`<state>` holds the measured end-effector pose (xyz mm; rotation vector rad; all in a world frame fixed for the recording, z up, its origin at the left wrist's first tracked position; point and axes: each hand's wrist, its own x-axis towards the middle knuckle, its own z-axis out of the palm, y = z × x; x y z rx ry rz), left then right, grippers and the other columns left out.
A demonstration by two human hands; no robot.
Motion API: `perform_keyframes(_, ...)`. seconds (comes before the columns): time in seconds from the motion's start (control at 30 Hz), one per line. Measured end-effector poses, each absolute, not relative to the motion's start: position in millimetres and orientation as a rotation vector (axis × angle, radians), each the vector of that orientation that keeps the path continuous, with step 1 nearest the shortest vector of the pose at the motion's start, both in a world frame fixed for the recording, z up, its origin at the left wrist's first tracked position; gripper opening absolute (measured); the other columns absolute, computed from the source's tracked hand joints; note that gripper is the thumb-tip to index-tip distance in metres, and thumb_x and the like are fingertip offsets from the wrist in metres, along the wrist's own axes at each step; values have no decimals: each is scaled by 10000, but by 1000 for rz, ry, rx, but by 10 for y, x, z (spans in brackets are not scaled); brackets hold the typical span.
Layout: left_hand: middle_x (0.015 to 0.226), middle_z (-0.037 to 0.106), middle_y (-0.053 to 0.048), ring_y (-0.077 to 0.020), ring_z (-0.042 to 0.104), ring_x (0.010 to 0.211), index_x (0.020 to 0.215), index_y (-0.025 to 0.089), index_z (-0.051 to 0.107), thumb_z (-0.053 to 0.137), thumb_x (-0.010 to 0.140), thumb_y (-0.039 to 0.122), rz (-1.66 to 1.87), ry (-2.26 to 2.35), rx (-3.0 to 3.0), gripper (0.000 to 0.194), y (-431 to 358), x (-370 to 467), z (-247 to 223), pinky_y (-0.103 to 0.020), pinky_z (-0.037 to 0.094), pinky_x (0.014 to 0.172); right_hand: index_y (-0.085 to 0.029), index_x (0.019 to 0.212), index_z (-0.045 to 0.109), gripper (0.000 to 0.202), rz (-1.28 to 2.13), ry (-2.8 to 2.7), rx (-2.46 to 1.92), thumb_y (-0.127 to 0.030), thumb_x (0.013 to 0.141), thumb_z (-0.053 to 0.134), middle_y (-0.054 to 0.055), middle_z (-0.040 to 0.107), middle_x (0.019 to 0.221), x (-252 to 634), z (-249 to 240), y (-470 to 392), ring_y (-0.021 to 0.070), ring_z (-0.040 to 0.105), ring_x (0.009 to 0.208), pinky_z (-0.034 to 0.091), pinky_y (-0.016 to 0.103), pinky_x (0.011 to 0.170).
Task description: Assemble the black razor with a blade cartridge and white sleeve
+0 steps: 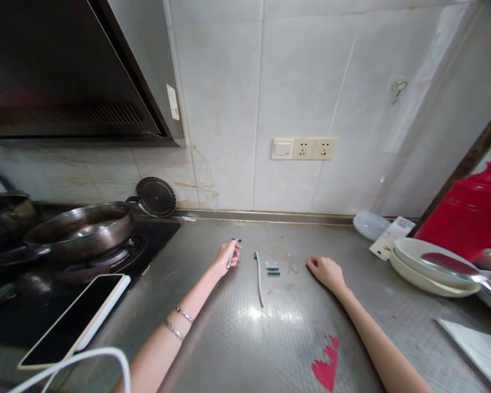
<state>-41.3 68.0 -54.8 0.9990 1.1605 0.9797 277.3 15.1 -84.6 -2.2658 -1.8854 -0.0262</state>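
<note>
My left hand (228, 256) is closed around a small slim object (230, 261) with a dark tip, held just above the metal counter; what it is I cannot make out. To its right lies a thin white stick (259, 281) with a dark end, perhaps a brush. Beside the stick are two small dark green cylinders (273, 271), lying side by side like batteries. My right hand (325, 271) rests on the counter further right, fingers curled in. Whether anything is inside those fingers is hidden.
At the left, a pan (84, 232) sits on the black stove, with a phone (73, 322) and white cable in front. Stacked bowls (433, 267) and a red container (466, 213) stand at the right. A torn red patch (326, 368) is near the front.
</note>
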Motion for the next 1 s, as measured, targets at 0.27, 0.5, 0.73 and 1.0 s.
perform_keyframes(0.27,375,252,108,-26,226,301,623,174,398,417,759,593,851,1117,905,441,652,-338,-635,-161,112,365,-192,717,633,383,-33,-1881,-2283,-392,849,334,79,658,744,2779,-861,159,181,600,690,283,228,513)
perform_keyframes(0.5,361,244,100,-33,223,287,567,189,327,366,795,563,868,1111,915,440,668,-316,-642,-166,108,349,-193,691,615,376,-51,-1877,-2271,-393,847,337,74,661,744,2777,-858,159,185,605,699,267,231,502)
perform_keyframes(0.73,352,239,100,-36,219,279,553,194,312,339,796,555,932,1131,947,436,637,-295,-577,-164,128,337,-206,693,620,373,-54,-1879,-2273,-395,846,337,64,656,737,2783,-863,157,179,595,689,285,223,516)
perform_keyframes(1.0,333,232,95,-38,218,267,525,200,296,354,793,541,960,1140,939,438,643,-269,-558,-172,117,324,-200,694,618,373,-44,-1878,-2269,-391,845,336,65,655,735,2788,-873,158,181,601,691,256,225,497)
